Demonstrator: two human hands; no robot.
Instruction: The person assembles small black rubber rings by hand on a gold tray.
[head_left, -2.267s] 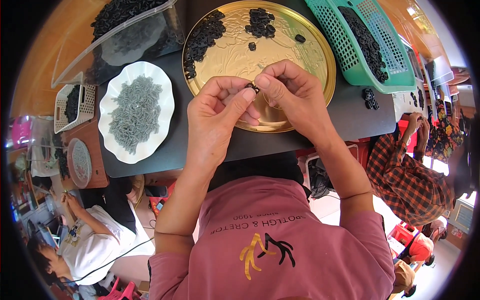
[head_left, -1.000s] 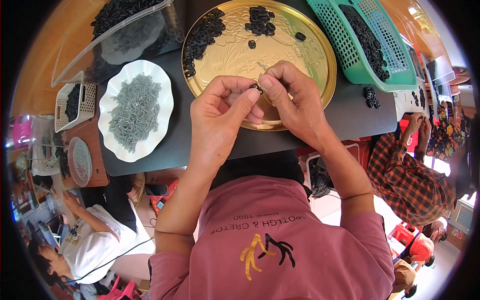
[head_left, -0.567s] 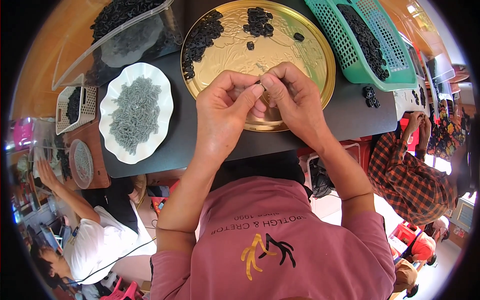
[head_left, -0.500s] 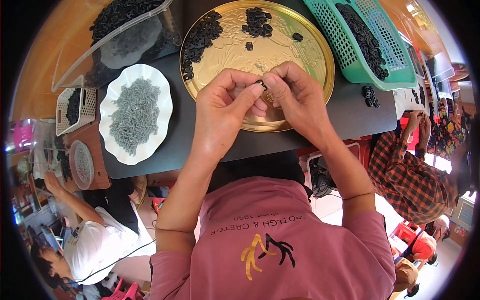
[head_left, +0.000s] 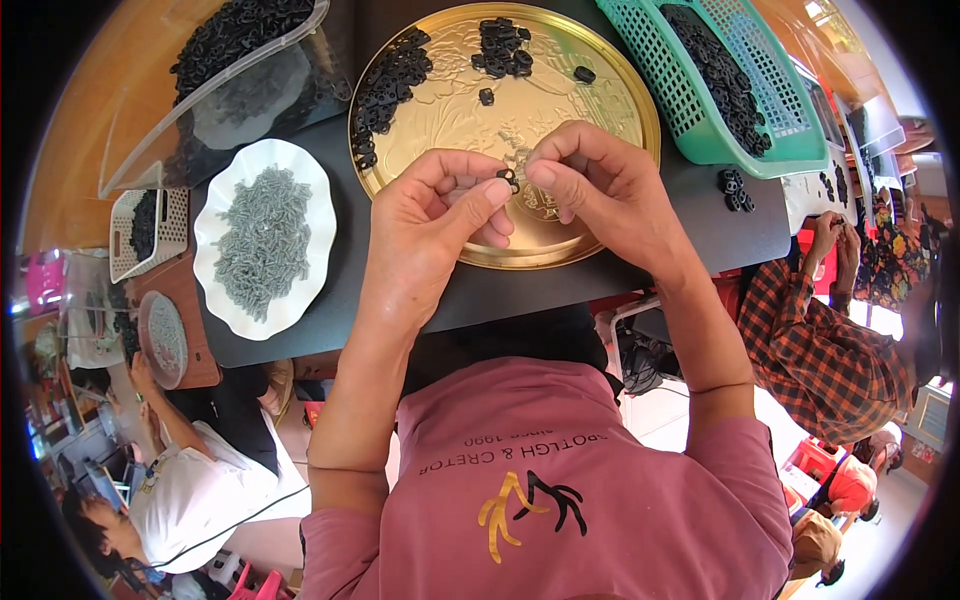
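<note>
Since the frame half a second back, both hands sit a little farther apart at the knuckles, fingertips meeting at one point; the small black part between them is now plainly exposed rather than buried under the thumbs. Trays and dishes have not shifted.

Far left: a small white lattice basket (head_left: pixel 148 228) holds black pieces. Near it, on a brown board, lies a round grey disc (head_left: pixel 164 338). A person in a white shirt (head_left: pixel 195 495) sits below that edge of the table.

Next right: a white scalloped plate (head_left: pixel 212 215) carries a heap of grey parts (head_left: pixel 265 238). Far of it, a clear plastic tray (head_left: pixel 215 95) holds black pieces.

Centre: a round gold tray (head_left: pixel 610 70) rests on the dark table (head_left: pixel 330 300). Piles of black ring-like parts (head_left: pixel 388 82) lie on its far left and far middle.

Left hand (head_left: pixel 432 232): fingers curled narrow, thumb and forefinger pinched on the small black part (head_left: pixel 509 180). Right hand (head_left: pixel 600 190): likewise narrow, thumb and forefinger tips touching the same part from the right. The part hangs above the near half of the gold tray, not resting on it.

Right: a green mesh basket (head_left: pixel 670 75) with black pieces stands touching the tray's far right rim. A few loose black pieces (head_left: pixel 735 188) lie on the table near it. Far right, a person in an orange checked shirt (head_left: pixel 825 345) sits with hands raised.
</note>
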